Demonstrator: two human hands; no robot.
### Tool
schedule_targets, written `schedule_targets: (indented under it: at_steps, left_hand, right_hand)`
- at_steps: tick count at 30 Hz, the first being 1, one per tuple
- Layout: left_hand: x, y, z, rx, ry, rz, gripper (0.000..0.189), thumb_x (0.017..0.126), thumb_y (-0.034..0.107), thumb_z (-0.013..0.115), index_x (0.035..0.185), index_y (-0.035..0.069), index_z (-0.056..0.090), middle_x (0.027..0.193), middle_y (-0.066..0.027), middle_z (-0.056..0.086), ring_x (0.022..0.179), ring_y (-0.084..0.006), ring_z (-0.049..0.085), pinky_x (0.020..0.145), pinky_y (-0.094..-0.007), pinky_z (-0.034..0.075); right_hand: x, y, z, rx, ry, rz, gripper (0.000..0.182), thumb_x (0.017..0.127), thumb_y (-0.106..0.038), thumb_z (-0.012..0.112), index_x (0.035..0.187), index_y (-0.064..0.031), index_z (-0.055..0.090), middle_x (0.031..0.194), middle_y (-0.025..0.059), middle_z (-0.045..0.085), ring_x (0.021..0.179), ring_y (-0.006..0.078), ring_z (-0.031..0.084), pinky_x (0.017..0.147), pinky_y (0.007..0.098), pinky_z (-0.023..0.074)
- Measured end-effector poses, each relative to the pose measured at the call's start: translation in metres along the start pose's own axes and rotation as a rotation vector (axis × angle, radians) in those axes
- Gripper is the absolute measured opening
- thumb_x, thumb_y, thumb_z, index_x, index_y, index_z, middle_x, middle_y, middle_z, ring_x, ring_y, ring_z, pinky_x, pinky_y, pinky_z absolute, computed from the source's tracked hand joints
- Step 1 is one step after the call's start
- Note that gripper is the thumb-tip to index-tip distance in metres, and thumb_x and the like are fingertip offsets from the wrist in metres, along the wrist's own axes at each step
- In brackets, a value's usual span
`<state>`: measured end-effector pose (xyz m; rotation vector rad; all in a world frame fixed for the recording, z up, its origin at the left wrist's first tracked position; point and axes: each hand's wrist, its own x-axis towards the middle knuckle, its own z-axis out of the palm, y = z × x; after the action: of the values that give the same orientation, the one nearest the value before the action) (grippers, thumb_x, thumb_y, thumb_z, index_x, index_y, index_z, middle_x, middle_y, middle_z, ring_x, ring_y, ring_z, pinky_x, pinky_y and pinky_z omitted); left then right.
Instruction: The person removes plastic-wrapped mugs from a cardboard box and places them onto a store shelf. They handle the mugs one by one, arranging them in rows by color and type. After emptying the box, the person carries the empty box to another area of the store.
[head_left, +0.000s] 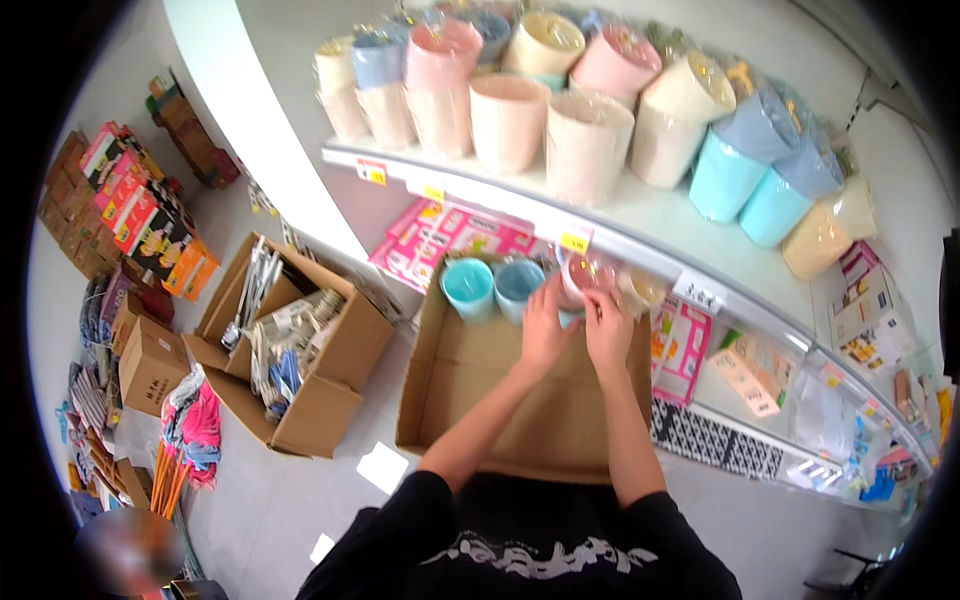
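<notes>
At the far side of an open cardboard box (525, 405), a pink plastic cup (586, 271) in clear wrap is between my two hands. My left hand (547, 328) grips its left side, and the fingers of my right hand (607, 321) pinch its near rim. A turquoise cup (468, 286) and a grey-blue cup (519, 288) stand to the left, inside the box's far edge. Right of the pink cup is a wrapped cream cup (641, 289). Part of another blue cup shows beneath my hands, mostly hidden.
Above the box, a white shelf (637, 199) holds several wrapped cups, some stacked. Pink printed packages (457, 232) lie on the shelf below. Left on the floor stands a carton (337, 375) of packaged goods, near mops (196, 420). A blurred round patch covers the lower left.
</notes>
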<state>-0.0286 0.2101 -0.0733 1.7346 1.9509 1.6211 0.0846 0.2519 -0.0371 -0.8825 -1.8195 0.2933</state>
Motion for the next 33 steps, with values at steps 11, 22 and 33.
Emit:
schedule_targets:
  at_steps: [11,22,33]
  left_hand:
    - [-0.033,0.035,-0.066,-0.184,0.251,0.042,0.089,0.066,0.004,0.085,0.142,0.002,0.038,0.141,-0.0202,0.045,0.132,-0.0386,0.042,0.109,-0.0449,0.037]
    - [0.014,0.079,-0.144,-0.189,0.465,0.278,0.086,0.065,0.005,0.086,0.139,0.001,0.043,0.141,-0.0195,0.046,0.130,-0.0353,0.046,0.108,-0.0437,0.037]
    - [0.159,0.146,-0.186,-0.023,0.553,0.531,0.080,0.072,0.004,0.081,0.141,0.000,0.041,0.138,-0.0221,0.047,0.127,-0.0391,0.048,0.105,-0.0436,0.040]
  right_hand:
    - [-0.016,-0.099,-0.053,0.199,-0.178,-0.159,0.020,0.078,0.000,0.074,0.097,-0.0061,0.069,0.100,0.0092,0.065,0.086,0.0290,0.066,0.074,0.0372,0.0542]
    - [0.042,-0.154,-0.061,0.304,-0.020,-0.260,0.083,0.069,-0.010,0.087,0.139,-0.0017,0.043,0.132,0.0196,0.054,0.117,0.0352,0.058,0.096,0.0390,0.0495]
    - [0.180,-0.204,-0.057,0.303,0.081,-0.244,0.092,0.076,-0.013,0.084,0.148,0.0024,0.030,0.145,0.0192,0.041,0.130,0.0263,0.048,0.104,0.0389,0.0443]
